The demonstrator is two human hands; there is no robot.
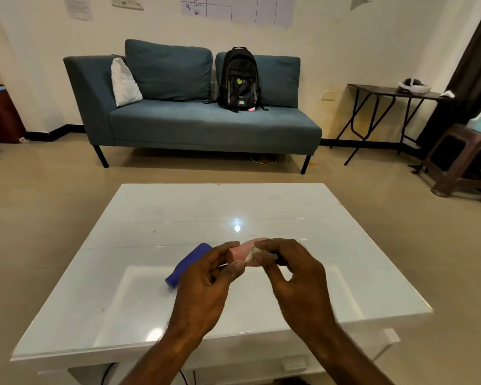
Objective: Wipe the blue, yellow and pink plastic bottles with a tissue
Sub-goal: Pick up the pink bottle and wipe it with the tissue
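Note:
My left hand (pixel 206 282) grips the near end of a pink plastic bottle (pixel 240 250), held level above the white table (pixel 303 218). My right hand (pixel 295 273) pinches a small white tissue (pixel 252 255) against the bottle's side and covers its far end. A blue plastic bottle (pixel 189 263) lies on its side on the table just left of my left hand, partly hidden behind it. No yellow bottle shows in this view.
A blue-grey sofa (pixel 206 126) with a black backpack (pixel 239 79) stands behind the table across bare floor. A dark folding table (pixel 386 93) and a brown stool (pixel 461 162) are at the right.

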